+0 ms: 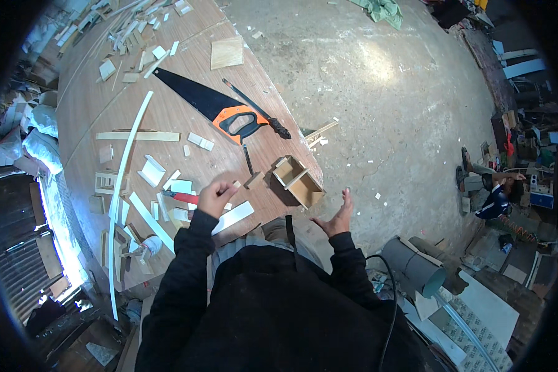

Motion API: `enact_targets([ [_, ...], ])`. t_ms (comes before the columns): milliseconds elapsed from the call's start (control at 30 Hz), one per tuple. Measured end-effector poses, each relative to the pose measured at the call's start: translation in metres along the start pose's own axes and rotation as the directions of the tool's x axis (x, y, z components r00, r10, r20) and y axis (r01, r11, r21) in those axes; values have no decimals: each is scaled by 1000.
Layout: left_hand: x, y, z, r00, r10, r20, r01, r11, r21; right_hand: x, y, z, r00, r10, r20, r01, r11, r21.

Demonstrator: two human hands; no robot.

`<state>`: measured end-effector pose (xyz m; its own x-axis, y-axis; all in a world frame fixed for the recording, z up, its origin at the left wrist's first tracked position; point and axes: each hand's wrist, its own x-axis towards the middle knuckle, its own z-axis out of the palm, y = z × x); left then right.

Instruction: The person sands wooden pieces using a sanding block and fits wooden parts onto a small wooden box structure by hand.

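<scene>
My left hand [215, 196] hovers over the near edge of the wooden workbench [87, 118], fingers curled around a small wood piece [236, 185] at the fingertips. It is just above a flat white strip [233, 217]. My right hand [336, 217] is raised off the bench's end, palm open, fingers spread, holding nothing. Between the hands, a small open wooden box with a divider [298, 180] sits at the bench corner. A small wood block [253, 180] lies beside it.
A handsaw with black blade and orange handle [211, 105], a dark brush-like tool [257, 110], a long curved white strip [125, 180], a red-handled tool [181, 197] and several offcuts litter the bench. A grey pipe [415, 266] and another person [493, 192] are on the concrete floor at right.
</scene>
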<state>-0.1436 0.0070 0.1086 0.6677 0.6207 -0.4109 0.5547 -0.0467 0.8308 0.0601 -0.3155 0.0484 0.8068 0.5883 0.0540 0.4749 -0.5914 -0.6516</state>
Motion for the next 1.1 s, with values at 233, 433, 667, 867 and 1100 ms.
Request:
enact_targets([
  [233,-78,-15,-15,996,85,-23,-86,993,-79,12,-41,-30,976,-99,-194,103,995,10],
  [433,-124,0,-26,991,127,36,-121,984,-134,-1,-129,-21,919,-294,-262,365,887,283],
  [667,-213,-49,-50,977,199,-75,-212,935,-284,-80,-209,-9,866,-367,340,167,853,495],
  [867,-300,-85,-61,961,218,-168,-252,943,-216,-150,-235,14,724,-550,417,359,816,453],
  [1100,-362,-122,-53,966,260,-14,-232,838,-493,-216,-264,24,622,-538,569,285,833,475],
])
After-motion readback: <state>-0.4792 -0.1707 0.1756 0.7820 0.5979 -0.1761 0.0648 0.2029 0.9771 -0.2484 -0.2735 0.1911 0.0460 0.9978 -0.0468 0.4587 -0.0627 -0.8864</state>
